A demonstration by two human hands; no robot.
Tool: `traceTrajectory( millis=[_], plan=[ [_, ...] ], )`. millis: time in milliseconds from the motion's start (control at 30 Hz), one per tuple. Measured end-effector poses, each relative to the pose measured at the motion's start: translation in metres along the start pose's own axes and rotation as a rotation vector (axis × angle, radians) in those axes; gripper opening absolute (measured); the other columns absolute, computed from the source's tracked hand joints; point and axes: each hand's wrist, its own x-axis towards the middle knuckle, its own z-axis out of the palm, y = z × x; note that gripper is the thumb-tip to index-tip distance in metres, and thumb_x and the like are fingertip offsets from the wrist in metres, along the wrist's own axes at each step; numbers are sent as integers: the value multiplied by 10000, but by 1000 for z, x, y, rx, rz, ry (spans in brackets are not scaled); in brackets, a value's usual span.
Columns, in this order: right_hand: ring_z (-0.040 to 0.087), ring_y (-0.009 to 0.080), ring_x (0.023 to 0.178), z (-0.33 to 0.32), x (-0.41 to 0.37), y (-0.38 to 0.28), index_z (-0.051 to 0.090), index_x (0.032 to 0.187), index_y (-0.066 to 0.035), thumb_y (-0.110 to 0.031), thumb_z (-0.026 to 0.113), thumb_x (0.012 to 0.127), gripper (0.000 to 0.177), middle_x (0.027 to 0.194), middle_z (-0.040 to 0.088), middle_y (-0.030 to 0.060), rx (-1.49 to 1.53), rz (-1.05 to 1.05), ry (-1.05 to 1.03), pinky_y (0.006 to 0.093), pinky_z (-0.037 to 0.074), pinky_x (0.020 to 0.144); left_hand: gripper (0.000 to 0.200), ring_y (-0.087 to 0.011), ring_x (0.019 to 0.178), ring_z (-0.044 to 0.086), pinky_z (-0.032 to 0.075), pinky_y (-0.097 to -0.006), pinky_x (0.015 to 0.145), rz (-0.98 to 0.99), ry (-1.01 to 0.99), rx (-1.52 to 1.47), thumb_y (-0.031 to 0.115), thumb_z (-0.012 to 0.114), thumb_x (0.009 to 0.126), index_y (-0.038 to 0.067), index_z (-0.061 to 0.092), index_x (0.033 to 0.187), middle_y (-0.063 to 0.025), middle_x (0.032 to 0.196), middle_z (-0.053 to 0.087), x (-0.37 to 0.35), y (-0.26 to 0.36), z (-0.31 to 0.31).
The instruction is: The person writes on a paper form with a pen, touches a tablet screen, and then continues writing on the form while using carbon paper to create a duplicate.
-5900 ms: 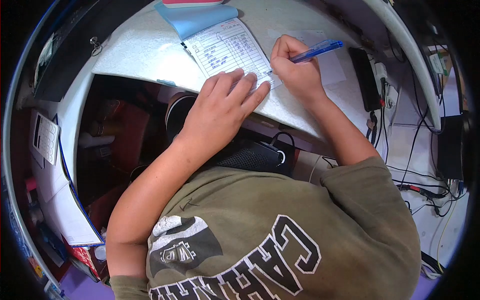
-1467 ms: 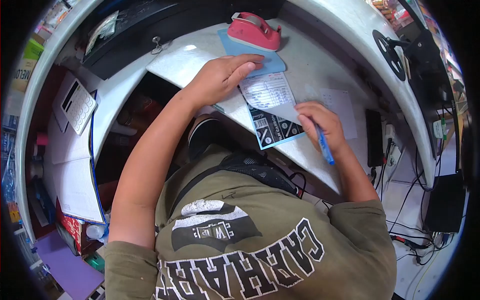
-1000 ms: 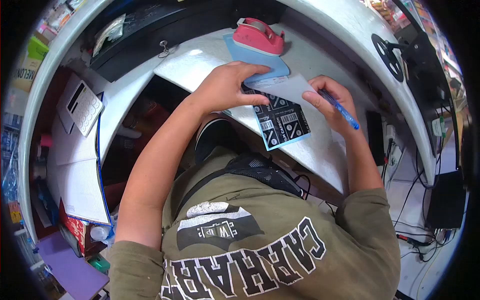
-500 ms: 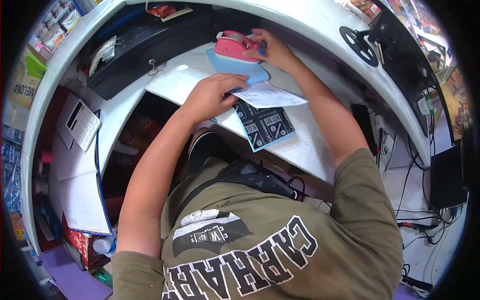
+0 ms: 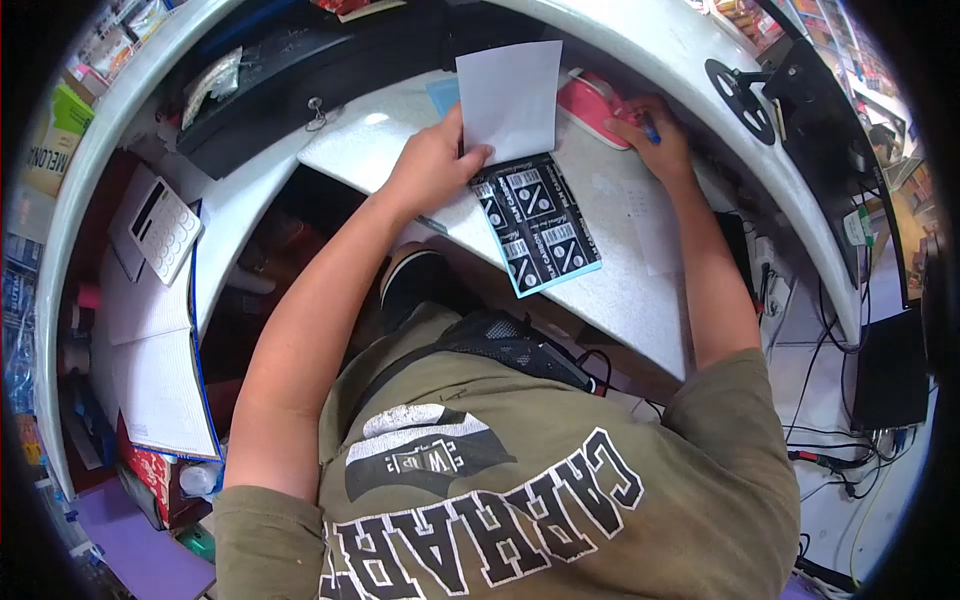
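Note:
My left hand [image 5: 432,165] pinches a white paper slip [image 5: 510,98] by its lower edge and holds it upright above the counter. Just below it lies the receipt pad [image 5: 538,226], its dark printed carbon sheet facing up. My right hand [image 5: 650,140] rests on the pink tape dispenser [image 5: 590,100] at the back of the counter, with a blue pen [image 5: 649,127] still between its fingers.
The white counter [image 5: 360,150] curves around me. A calculator [image 5: 158,228] and an open notebook [image 5: 150,370] lie at left. A black device [image 5: 730,240] and cables run along the right edge. A black stand [image 5: 745,90] sits at the far right.
My left hand has lifted the white slip off the pad and turned it upright. The pink tape dispenser has shifted right with my right hand on it.

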Motion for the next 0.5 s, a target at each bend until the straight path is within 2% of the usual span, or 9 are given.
traceTrajectory(
  millis=[100,133,200,233,267,300,333,433,500],
  plan=[
    [650,230,1032,-13,-25,-22,616,1174,-48,-378,856,779,568,1095,683,126,-86,160,127,345,507,910,841,-450,1022,663,517,-450,905,18,114,-52,205,698,859,102,236,1555,-289,1104,676,2,0,6],
    [648,234,1067,-21,-38,-47,614,1210,-40,-342,851,789,570,1120,687,130,-175,117,144,332,500,929,1006,-466,1145,611,496,-436,976,-53,40,-123,171,716,835,116,59,1596,-336,1303,567,5,-1,4],
    [644,328,1118,-19,-74,-82,626,1186,-44,-414,820,794,573,1182,674,160,62,11,16,390,494,969,1026,-392,1185,597,499,-422,972,49,192,-111,131,737,833,141,58,1603,-296,1385,511,6,-11,14],
    [612,333,1180,-20,-86,-100,616,1223,-51,-413,822,786,603,1229,654,155,54,-219,-143,418,460,1023,1038,-355,1206,591,500,-415,969,104,263,-102,111,747,831,154,58,1607,-277,1425,483,6,-15,20],
    [580,339,1242,-19,-95,-115,606,1260,-59,-412,825,779,636,1275,633,150,45,-447,-298,446,426,1077,1054,-366,1252,547,488,-422,989,149,316,-59,112,747,831,168,39,1610,-284,1463,428,7,-20,23],
    [503,335,1340,-10,-103,-126,579,1318,-73,-434,829,757,713,1355,578,151,27,-590,-361,496,332,1156,1070,-376,1298,504,476,-428,1008,198,367,-16,113,747,831,182,20,1613,-291,1501,372,9,-24,26],
    [450,345,1385,-8,-110,-142,565,1332,-69,-454,829,738,755,1405,531,157,66,-564,-427,538,292,1174,1087,-386,1344,461,465,-434,1028,247,419,26,114,747,830,197,0,1616,-298,1539,317,10,-24,26],
    [440,359,1387,3,-124,-142,564,1334,-72,-452,823,743,749,1418,513,166,12,-543,-539,542,299,1170,919,-401,1409,371,422,-433,1083,280,485,307,86,736,821,201,242,1587,-269,1559,295,4,-13,23],
    [482,355,1350,-2,-131,-139,581,1309,-80,-405,806,774,665,1390,536,162,-33,-545,-525,543,324,1149,707,-382,1343,445,434,-413,1071,441,413,457,49,715,809,177,454,1453,-211,1482,417,0,-4,11]
  ],
)
